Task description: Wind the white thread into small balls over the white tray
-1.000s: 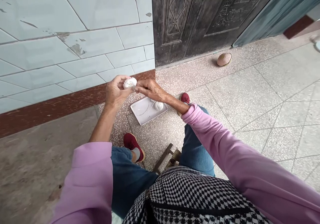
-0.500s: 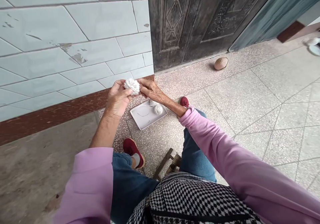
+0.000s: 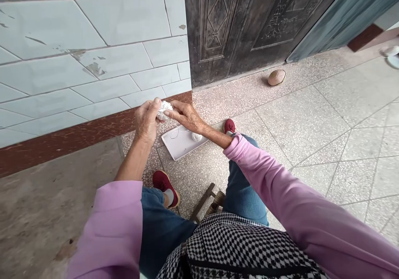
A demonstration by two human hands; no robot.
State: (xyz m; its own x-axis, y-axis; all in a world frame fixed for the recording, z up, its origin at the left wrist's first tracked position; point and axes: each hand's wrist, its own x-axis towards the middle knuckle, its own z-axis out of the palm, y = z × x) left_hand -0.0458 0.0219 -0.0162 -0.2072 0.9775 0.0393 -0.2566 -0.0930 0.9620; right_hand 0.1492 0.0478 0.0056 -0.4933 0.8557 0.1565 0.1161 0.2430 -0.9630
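Between my two hands is a white ruffled flower (image 3: 164, 110), which looks made of yarn. My left hand (image 3: 147, 119) is closed round its left side, thumb up along the edge. My right hand (image 3: 186, 116) grips it from the right, thumb and fingers pressed on the petals. Just below the hands, a shallow pale tray (image 3: 178, 149) lies on the floor. In it sits a ball of white yarn (image 3: 196, 137), partly covered by my right wrist, with a loose strand near the tray's far side.
A tiled wall (image 3: 121, 62) stands ahead on the left, beside a dark carved door (image 3: 237, 29). A pinkish rounded object (image 3: 277, 77) lies on the floor by the door. Under me is part of a wooden stool (image 3: 204, 202), between my red shoes (image 3: 163, 186).
Both hands have turned the flower, so its face is now tilted and more covered. My left thumb has moved up, and my right hand has shifted slightly down over it.
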